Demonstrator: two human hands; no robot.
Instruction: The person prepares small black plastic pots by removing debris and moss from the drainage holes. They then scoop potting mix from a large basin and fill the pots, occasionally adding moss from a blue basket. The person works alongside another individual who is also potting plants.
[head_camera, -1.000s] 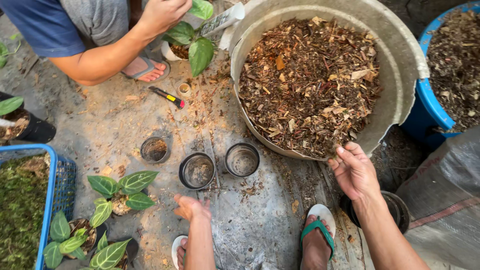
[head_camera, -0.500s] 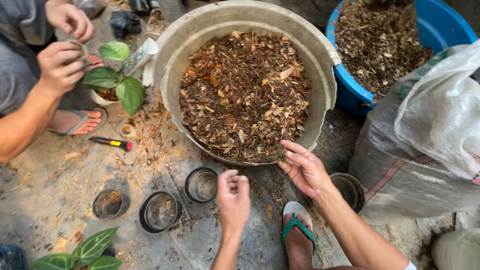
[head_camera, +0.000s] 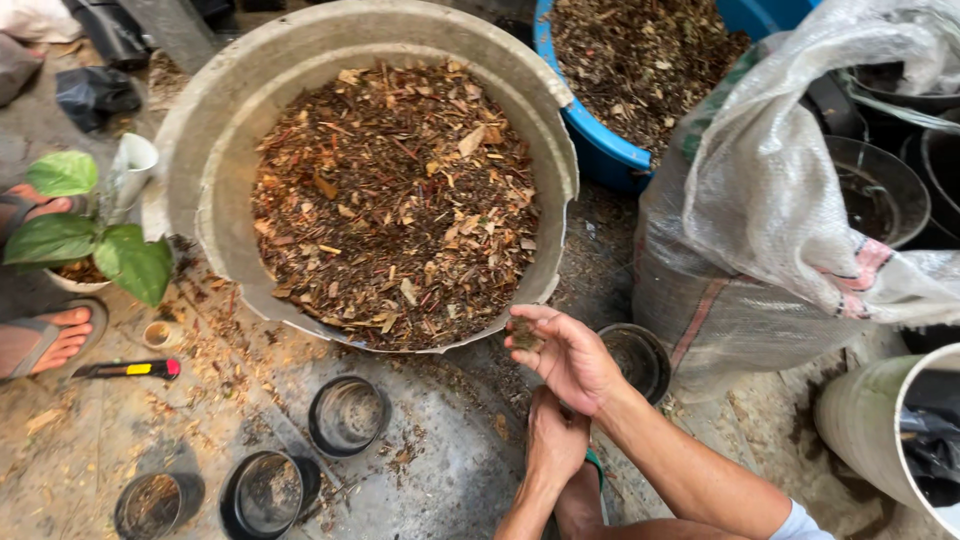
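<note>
The right hand (head_camera: 570, 358) is palm up, fingers loosely curled and half open, with a small clump of brown mulch (head_camera: 524, 333) resting on the fingertips. The left hand (head_camera: 556, 440) sits directly below it, knuckles up, touching the right wrist; whether it holds anything cannot be told.

Just right of the right hand stands a small black plastic pot (head_camera: 637, 357), partly hidden by the wrist. Left of both hands, three more empty black pots (head_camera: 348, 415) stand on the concrete ground.

Directly beyond the right fingertips is the rim of a large grey basin (head_camera: 200, 170), filled with bark and dry-leaf mulch. Further right lies a woven plastic sack (head_camera: 770, 230); beyond it, a blue tub (head_camera: 600, 150) of similar mulch.

Far left: a small green-leaved plant (head_camera: 90, 240) in a pot, a utility knife (head_camera: 128, 369), and another person's sandalled foot (head_camera: 45, 340).
</note>
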